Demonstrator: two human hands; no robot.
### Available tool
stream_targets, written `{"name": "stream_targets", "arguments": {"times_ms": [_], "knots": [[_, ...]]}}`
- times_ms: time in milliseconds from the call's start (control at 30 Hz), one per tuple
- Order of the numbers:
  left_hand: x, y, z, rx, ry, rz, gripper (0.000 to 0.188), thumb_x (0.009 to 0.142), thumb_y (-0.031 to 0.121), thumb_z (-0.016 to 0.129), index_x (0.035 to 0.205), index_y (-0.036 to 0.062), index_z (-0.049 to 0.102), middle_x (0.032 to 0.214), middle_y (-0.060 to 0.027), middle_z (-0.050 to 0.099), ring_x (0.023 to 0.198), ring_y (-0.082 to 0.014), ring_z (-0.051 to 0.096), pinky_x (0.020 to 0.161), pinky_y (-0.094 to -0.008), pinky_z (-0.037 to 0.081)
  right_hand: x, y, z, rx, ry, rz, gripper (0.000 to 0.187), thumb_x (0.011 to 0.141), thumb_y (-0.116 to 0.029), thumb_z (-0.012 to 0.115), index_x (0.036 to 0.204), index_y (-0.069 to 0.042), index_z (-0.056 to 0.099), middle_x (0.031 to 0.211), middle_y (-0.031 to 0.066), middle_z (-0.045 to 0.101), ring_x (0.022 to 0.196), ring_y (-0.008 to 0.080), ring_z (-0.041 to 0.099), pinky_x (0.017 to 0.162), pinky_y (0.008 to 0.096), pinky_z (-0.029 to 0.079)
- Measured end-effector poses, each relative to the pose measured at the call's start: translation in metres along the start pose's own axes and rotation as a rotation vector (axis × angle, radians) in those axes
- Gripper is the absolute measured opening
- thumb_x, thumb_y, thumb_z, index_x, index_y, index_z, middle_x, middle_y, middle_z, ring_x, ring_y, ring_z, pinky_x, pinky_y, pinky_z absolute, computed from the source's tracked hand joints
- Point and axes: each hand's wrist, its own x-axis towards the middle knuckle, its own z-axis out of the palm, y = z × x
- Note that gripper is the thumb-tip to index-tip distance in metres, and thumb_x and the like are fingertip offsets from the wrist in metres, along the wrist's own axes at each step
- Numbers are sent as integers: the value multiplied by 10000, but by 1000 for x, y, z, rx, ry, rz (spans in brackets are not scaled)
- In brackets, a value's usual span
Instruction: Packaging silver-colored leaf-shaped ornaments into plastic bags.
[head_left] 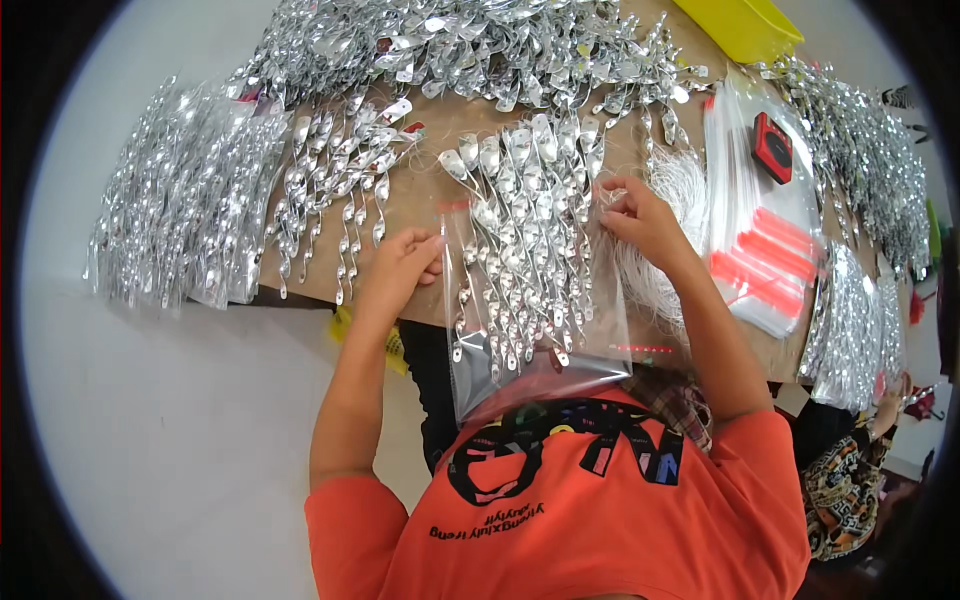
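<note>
A clear plastic bag (600, 335) lies in front of me, its lower end hanging over the table edge. A bunch of silver twisted spiral strips (525, 240) fans out in it, the broad leaf-like ends sticking out past the far end. My left hand (408, 265) is closed at the bag's left edge, thumb and fingers pinching the film. On the far right edge of the bag my right hand (640, 220) is also closed in a pinch, beside the strips; the film between those fingers is hard to see.
Silver strips (460, 45) heap along the table's far side. Filled bags (185, 195) lie left, loose strips (345, 165) nearer. White string (665, 240), flat bags with red ends (765, 265), a red device (772, 147) and a yellow basin (745, 30) are right. Another person's hand (888, 408) shows far right.
</note>
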Motion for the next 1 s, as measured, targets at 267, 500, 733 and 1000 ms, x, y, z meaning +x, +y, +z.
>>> {"name": "stream_targets", "arguments": {"times_ms": [267,500,733,1000], "knots": [[42,1,10,78,-14,50,215,862,213,639,970,27,640,719,-1,598,560,-66,533,504,-204,440,32,21,10,-38,66,-40,392,818,-37,637,1190,-40,515,803,35,618,728,100,570,652,254,457],[58,2,22,-37,22,186,79,895,119,602,922,46,587,762,18,575,607,-41,489,513,-193,383,27,-4,9,173,114,-88,402,813,-22,639,1194,-40,509,766,-2,576,709,64,528,623,210,406],[37,14,30,-314,29,364,53,913,78,578,957,50,586,849,2,610,735,-51,550,663,-188,441,-10,-29,9,156,261,-261,395,827,3,617,1204,-52,514,777,-23,546,695,41,488,631,200,392],[-22,105,19,-410,133,643,76,919,68,574,962,6,585,899,-51,650,788,-106,622,757,-250,513,-48,-116,-34,207,458,-595,403,838,5,615,1218,-83,515,795,-21,585,738,55,518,685,211,406]]}}
